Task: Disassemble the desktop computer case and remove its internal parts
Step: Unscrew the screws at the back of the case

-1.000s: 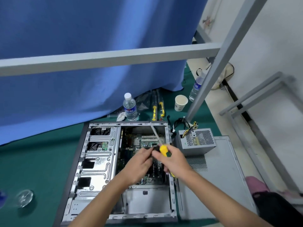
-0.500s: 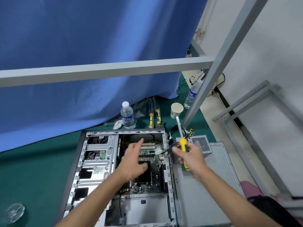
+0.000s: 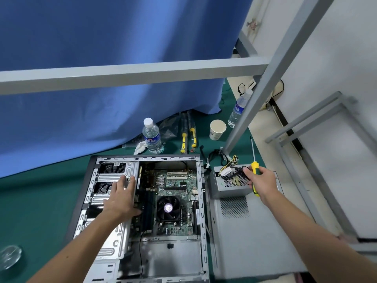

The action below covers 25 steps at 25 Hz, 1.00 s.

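The desktop computer case (image 3: 142,211) lies on its side on the green mat (image 3: 36,211), open face up, so the interior is reachable from above. The motherboard (image 3: 173,201) sits seated in the case floor, with the CPU cooler fan (image 3: 168,208) on it and white expansion slots (image 3: 177,175) toward the far edge. The metal drive cage (image 3: 110,178) occupies the left bay.

The left hand (image 3: 122,198) rests flat on the drive cage where it meets the board, fingers straight and spread, gripping nothing; likely it braces the case or feels for the cage's release.

The power supply unit (image 3: 230,183) stands outside the case, just to its right, on the detached side panel (image 3: 248,237), with its cable bundle (image 3: 228,169) piled on top. Judging by this, the supply is already out and the panel serves as a parts tray.

The right hand (image 3: 261,180) hovers over the supply, fingers clenched around a yellow-and-green-handled screwdriver (image 3: 254,174) with its shaft pointing away from the person. The thumb reaches the black cables; whether it pinches them cannot be told.

Further out: two spare yellow-handled screwdrivers (image 3: 188,137) lie on the mat behind the case, beside a water bottle (image 3: 152,136), a crumpled tissue (image 3: 140,148) and a paper cup (image 3: 217,129). A second bottle (image 3: 237,111) stands near the grey frame post (image 3: 265,78). A blue curtain (image 3: 102,48) hangs behind.

Remaining work, as judged: drive cage, cooler, motherboard.
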{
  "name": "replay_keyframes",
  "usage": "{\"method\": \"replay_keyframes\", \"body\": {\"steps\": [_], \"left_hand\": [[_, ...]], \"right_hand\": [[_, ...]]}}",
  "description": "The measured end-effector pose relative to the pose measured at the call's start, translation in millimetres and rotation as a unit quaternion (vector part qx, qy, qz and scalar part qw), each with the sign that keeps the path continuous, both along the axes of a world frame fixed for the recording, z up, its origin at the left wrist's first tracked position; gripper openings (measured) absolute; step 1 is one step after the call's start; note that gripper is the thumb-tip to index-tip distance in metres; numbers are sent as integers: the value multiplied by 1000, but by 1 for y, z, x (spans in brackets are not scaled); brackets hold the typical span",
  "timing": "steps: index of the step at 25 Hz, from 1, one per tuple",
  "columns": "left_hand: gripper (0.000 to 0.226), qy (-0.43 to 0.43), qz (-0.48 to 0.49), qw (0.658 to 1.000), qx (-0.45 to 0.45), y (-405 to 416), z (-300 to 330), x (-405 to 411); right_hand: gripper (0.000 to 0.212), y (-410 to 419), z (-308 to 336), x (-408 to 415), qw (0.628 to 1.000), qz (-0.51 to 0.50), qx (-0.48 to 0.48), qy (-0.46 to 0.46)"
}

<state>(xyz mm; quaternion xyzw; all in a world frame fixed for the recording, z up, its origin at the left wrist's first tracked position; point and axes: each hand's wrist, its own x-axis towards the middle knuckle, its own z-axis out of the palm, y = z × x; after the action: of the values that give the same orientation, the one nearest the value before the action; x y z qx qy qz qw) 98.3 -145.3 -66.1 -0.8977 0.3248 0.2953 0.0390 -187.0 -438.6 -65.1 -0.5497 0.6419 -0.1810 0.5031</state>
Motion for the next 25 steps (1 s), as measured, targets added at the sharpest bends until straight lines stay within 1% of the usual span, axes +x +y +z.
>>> {"method": "replay_keyframes", "body": {"steps": [4, 6, 9, 13, 14, 16, 18, 20, 22, 25], "left_hand": [[122, 0, -3, 1000, 9, 0, 0, -2], [121, -5, -6, 1000, 15, 0, 0, -1], [120, -12, -12, 1000, 18, 3, -1, 1], [111, -30, -53, 998, 18, 15, -8, 6], [107, -37, -71, 997, 17, 19, -11, 9], [98, -48, -111, 993, 4, 30, -16, 17], [89, -52, -134, 989, -16, 38, -20, 25], [83, -50, -137, 989, -34, 43, -22, 28], [78, -61, -131, 988, -54, 45, -26, 28], [74, -67, -94, 988, -105, 38, -29, 31]], "right_hand": [[16, 11, 7, 2, 1000, -17, -26, -2], [12, 20, 14, 9, 998, -3, -60, 3], [8, 36, 26, 24, 991, 65, -109, 29], [2, 75, 32, 48, 979, 165, -106, 51], [6, 86, 31, 54, 973, 202, -102, 51], [4, 105, 28, 66, 955, 273, -104, 58], [9, 119, 28, 77, 934, 322, -136, 75], [14, 133, 29, 85, 922, 345, -153, 88], [25, 144, 28, 90, 914, 363, -154, 98], [28, 152, 27, 93, 890, 396, -156, 161]]}}
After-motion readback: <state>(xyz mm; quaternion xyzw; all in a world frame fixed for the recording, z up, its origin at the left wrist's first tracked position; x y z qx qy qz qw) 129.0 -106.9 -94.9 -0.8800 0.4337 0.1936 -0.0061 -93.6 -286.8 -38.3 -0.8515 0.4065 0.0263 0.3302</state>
